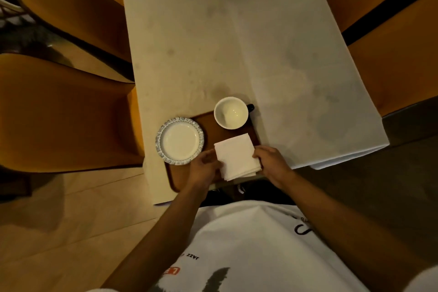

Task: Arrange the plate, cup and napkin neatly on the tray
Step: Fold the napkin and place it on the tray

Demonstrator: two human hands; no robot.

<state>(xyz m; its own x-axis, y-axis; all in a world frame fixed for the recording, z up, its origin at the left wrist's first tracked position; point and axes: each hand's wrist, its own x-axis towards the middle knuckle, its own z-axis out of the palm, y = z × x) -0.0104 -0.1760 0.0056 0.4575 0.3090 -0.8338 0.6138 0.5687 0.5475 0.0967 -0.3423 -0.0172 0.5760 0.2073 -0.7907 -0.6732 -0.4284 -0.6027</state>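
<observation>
Both hands grip the folded napkin (235, 156) on the tray (208, 123): left hand (205, 168) at 9 o'clock, right hand (272, 161) at 3. Cup (231, 112) at 12, plate (179, 141) at 10.

Dining room: long table (237, 42), mustard chairs (59, 111)

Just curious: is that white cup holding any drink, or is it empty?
Empty. The cup stands upright on the tray, and its pale inside bottom shows bare, with no liquid.
</observation>
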